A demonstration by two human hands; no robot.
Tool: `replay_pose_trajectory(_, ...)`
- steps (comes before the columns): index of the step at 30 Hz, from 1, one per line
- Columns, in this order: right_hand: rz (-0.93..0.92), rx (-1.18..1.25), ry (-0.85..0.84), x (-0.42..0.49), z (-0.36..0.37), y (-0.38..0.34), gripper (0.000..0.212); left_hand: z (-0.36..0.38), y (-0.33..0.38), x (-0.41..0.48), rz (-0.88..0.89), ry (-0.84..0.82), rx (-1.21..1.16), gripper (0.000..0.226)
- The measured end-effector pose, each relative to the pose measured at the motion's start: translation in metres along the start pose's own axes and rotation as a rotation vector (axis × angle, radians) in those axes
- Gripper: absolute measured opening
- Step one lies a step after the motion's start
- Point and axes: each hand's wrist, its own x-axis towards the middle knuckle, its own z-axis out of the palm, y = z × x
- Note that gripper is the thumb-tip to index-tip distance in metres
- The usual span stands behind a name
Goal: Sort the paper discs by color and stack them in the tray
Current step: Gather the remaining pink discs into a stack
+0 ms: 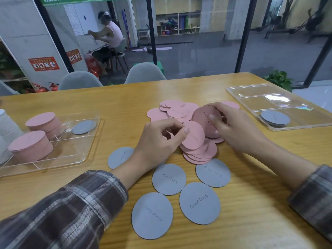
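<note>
Near the left edge of the table (251, 198) sits a clear divided tray (88, 153). Its left compartments hold two tall stacks of pink discs (30, 143), and a single grey disc (83, 127) lies flat in a compartment on its far right side.

Toward the middle of the table, the left hand (158, 141) has its thumb and curled fingers pinched on the edge of one pink disc (195, 140), holding it tilted above the loose pink pile (177, 110). That pile spreads across the table's centre, with its discs overlapping one another.

Just beside it, the right hand (233, 126) grips a small bunch of pink discs (204, 116) held upright. The thumb presses on the front face and the fingers wrap around behind. The bunch touches the disc in the left hand.

Between the hands and the near edge, five grey discs (168, 178) lie flat on the wood, several overlapping at their rims and one partly hidden under the left wrist.

At the far right corner lies a second clear tray (251, 92), with a low stack of grey discs (274, 118) in its nearest compartment.
</note>
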Motion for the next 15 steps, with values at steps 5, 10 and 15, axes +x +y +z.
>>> replay_pose_trajectory(5,0.02,0.069,-0.011,0.0,0.002,0.0,0.023,-0.001,-0.002,0.003,-0.09,-0.023,-0.16,0.01)
replay_pose_trajectory(10,0.129,0.312,-0.133,-0.003,0.007,-0.006,0.028,-0.002,-0.001,0.003,-0.154,0.023,-0.186,0.028)
replay_pose_trajectory(15,0.094,0.342,-0.194,-0.006,0.009,-0.014,0.029,-0.003,0.001,0.003,-0.189,0.087,-0.146,0.024)
